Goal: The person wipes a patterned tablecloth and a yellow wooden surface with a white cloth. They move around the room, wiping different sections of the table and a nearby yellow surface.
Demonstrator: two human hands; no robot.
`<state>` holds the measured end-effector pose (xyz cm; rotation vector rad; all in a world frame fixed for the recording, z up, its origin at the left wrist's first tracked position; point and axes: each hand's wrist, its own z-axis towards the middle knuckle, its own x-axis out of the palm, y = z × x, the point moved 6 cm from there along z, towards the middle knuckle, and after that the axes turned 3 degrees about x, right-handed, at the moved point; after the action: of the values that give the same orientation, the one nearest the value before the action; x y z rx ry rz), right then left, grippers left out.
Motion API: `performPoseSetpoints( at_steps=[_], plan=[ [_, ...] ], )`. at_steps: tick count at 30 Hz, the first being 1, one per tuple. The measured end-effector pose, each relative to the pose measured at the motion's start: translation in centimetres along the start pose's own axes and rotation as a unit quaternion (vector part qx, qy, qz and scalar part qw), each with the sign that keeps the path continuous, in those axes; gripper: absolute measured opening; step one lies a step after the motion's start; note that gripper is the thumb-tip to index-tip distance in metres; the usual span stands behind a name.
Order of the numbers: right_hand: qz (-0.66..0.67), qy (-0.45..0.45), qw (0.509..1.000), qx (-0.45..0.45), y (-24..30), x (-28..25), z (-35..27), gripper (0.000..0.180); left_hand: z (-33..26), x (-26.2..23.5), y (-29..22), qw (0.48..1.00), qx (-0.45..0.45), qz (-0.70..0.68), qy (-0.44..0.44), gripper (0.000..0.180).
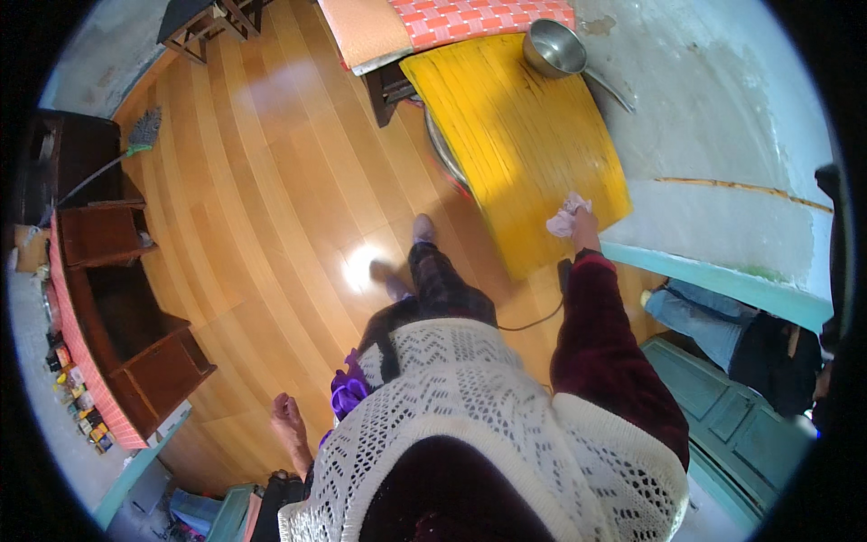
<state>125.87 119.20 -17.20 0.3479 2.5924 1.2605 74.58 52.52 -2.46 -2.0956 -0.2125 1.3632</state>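
Note:
My right hand (585, 223), at the end of a dark red sleeve, is closed on a crumpled pale pink cloth (567, 215). The cloth rests against the near right part of a yellow wooden tabletop (515, 163). A metal saucepan (553, 49) with a long handle stands at the far right corner of that top, its handle pointing to the wall. Low on the left, away from any furniture, hangs my left hand (287, 418). Its fingers are curled in, and nothing shows in them.
A table with a red-and-white checked cover (479, 20) adjoins the yellow top's far side. Dark wooden cabinets (117, 298) line the left wall, a mop (144, 131) beside them. At the right doorway is another person in jeans (700, 312). A black cable (533, 323) crosses the floor.

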Motion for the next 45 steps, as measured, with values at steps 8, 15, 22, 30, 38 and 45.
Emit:
performPoseSetpoints(
  at_steps=[8, 15, 22, 30, 38, 45],
  plan=[
    [-0.584, -0.115, 0.774, -0.216, -1.1, 11.9, 3.3, 0.053, 7.1, 0.9, -9.1, 0.998, 0.038, 0.051, 0.009, 0.022],
    [-0.559, 0.010, 0.734, -0.385, 5.6, 23.2, -3.8, 0.031, 12.7, 3.1, -14.8, 0.993, 0.104, 0.044, 0.036, 0.022],
    [-0.575, 0.011, 0.683, -0.449, 5.6, 18.8, -5.8, 0.029, 18.6, 3.7, -17.1, 0.982, 0.151, 0.077, 0.085, 0.022],
    [-0.489, -0.230, 0.828, -0.153, 1.3, 2.9, -5.4, 0.036, 27.1, 2.1, -16.1, 0.977, 0.179, -0.011, 0.112, 0.018],
    [-0.548, -0.225, 0.772, -0.231, 0.8, 16.5, -2.9, 0.038, 31.4, 1.3, -16.1, 0.966, 0.201, 0.025, 0.163, 0.019],
    [-0.459, -0.048, 0.851, -0.252, 4.5, 23.7, -8.0, 0.035, 34.8, 3.3, -17.6, 0.954, 0.225, 0.002, 0.201, 0.020]
  ],
)
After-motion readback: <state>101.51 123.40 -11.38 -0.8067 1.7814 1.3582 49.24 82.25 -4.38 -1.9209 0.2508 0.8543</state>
